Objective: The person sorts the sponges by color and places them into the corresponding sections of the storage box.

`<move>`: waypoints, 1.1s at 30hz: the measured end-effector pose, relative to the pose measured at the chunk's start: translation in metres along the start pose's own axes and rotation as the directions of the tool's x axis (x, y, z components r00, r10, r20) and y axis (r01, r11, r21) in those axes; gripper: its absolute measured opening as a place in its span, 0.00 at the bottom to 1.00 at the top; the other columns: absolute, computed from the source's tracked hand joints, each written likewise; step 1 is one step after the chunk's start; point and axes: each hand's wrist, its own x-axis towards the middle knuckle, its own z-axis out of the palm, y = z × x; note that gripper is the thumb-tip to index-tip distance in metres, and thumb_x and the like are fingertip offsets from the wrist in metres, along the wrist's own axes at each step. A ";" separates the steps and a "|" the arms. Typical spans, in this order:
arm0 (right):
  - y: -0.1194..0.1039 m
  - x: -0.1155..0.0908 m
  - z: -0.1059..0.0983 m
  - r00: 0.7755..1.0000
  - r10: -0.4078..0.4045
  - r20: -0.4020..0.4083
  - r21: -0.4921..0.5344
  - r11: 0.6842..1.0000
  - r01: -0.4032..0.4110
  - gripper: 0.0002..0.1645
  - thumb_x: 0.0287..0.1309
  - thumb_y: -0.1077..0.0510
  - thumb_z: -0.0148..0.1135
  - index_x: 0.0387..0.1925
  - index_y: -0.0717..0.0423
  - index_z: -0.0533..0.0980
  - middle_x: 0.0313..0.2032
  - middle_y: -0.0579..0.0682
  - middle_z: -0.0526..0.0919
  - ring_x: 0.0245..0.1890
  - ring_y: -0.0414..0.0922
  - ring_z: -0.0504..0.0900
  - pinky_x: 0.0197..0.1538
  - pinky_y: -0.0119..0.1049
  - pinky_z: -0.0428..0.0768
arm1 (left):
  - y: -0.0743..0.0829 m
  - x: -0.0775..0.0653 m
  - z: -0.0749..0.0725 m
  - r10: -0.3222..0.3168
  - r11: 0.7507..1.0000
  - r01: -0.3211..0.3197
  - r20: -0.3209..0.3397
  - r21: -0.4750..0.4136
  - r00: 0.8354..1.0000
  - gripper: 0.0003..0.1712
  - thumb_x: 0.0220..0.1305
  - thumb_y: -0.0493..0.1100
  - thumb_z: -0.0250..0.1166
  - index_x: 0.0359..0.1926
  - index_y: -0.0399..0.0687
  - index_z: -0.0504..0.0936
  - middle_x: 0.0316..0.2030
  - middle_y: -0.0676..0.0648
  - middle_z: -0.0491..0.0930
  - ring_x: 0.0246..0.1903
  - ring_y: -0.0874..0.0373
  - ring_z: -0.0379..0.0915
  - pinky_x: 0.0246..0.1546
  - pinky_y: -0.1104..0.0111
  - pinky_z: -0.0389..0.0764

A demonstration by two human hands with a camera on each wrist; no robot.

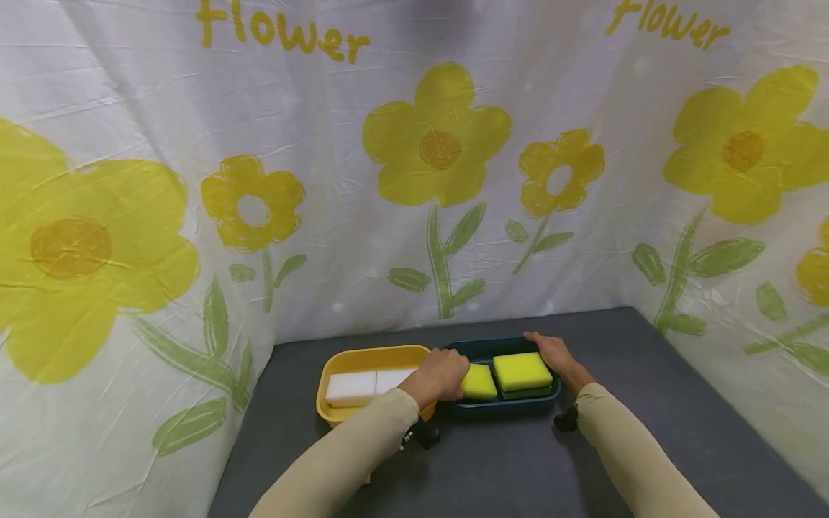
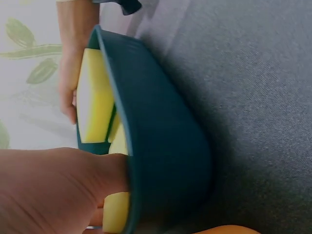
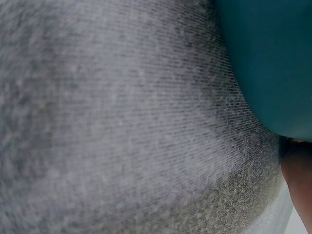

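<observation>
In the head view a dark blue tub [image 1: 501, 409] stands on the table with yellow sponges in it. My left hand [image 1: 440, 374] reaches down into its left end and grips a yellow sponge [image 1: 479, 382]. The left wrist view shows the thumb [image 2: 114, 173] inside the near wall, against this sponge, with the other fingers partly hidden behind it. Beside it lies another yellow sponge [image 1: 521, 370], with a dark green underside, raised higher in the right half. My right hand [image 1: 558, 356] holds the tub's far right corner, fingers curled round the outside.
Left of the blue tub stands a yellow-orange tub [image 1: 372, 352] with white sponges [image 1: 350, 389] in it, partly covered by my left arm. A small yellow thing [image 1: 367, 478] peeks out beneath the left sleeve. A flower-print curtain [image 1: 337, 288] hangs behind the dark grey table [image 1: 492, 467].
</observation>
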 end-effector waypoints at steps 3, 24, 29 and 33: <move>0.000 0.000 0.000 1.000 0.003 0.001 0.004 1.000 -0.003 0.38 0.89 0.42 0.37 0.83 0.63 0.64 0.85 0.70 0.53 0.85 0.70 0.51 0.84 0.67 0.54 | 0.002 0.004 0.005 0.000 1.000 0.000 0.008 0.018 1.000 0.15 0.70 0.56 0.78 0.46 0.53 0.86 0.34 0.54 0.82 0.34 0.58 0.77 0.46 0.62 0.79; 0.000 -0.001 -0.001 1.000 -0.009 0.019 -0.003 1.000 0.010 0.38 0.90 0.43 0.35 0.83 0.63 0.63 0.85 0.69 0.54 0.85 0.70 0.52 0.84 0.67 0.54 | 0.005 0.007 0.015 0.043 0.999 -0.043 -0.037 0.012 0.998 0.24 0.68 0.62 0.78 0.51 0.51 0.86 0.37 0.52 0.84 0.36 0.59 0.79 0.39 0.68 0.81; -0.001 -0.003 -0.001 1.000 -0.020 0.014 -0.003 1.000 0.020 0.37 0.90 0.44 0.35 0.82 0.65 0.63 0.84 0.70 0.55 0.85 0.70 0.52 0.84 0.67 0.54 | 0.005 0.002 0.008 0.065 0.996 -0.060 -0.067 0.065 0.996 0.28 0.69 0.64 0.76 0.56 0.51 0.86 0.44 0.52 0.86 0.43 0.58 0.83 0.45 0.67 0.84; -0.001 -0.003 -0.001 1.000 -0.024 0.010 -0.011 1.000 0.024 0.38 0.90 0.43 0.34 0.82 0.65 0.63 0.84 0.70 0.55 0.85 0.70 0.52 0.84 0.67 0.55 | 0.004 -0.003 0.004 0.071 0.995 -0.065 -0.068 0.081 0.995 0.30 0.71 0.65 0.74 0.61 0.50 0.85 0.48 0.51 0.87 0.47 0.56 0.84 0.49 0.66 0.86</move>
